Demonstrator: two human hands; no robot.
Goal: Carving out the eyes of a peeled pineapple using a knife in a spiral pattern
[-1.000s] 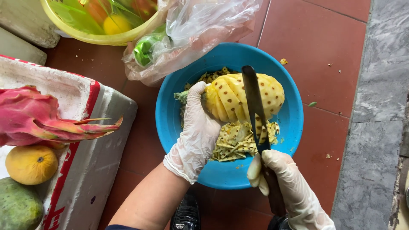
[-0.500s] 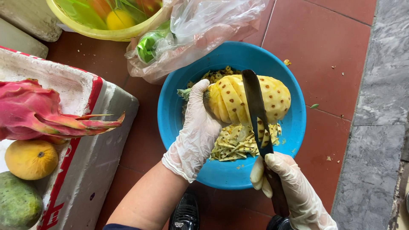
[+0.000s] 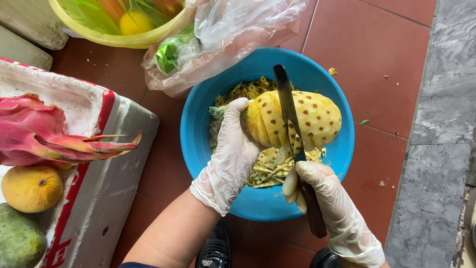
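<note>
Head view: pineapple lying crosswise; left hand grips it, right hand grips knife

The knife blade lies across the peeled pineapple, and its handle vanishes inside the gloved right hand, whose wrist runs off the bottom edge at five o'clock. The gloved left hand covers the pineapple's leafy end at nine o'clock, so how much crown is there can't be told, and peelings under the fruit hide the floor of the blue bowl. At eleven o'clock the yellow basket is cut by the top edge, the clear plastic bag blurs the green thing inside it, and at nine o'clock the dragon fruit and the green fruit below it run off the left edge.
</note>
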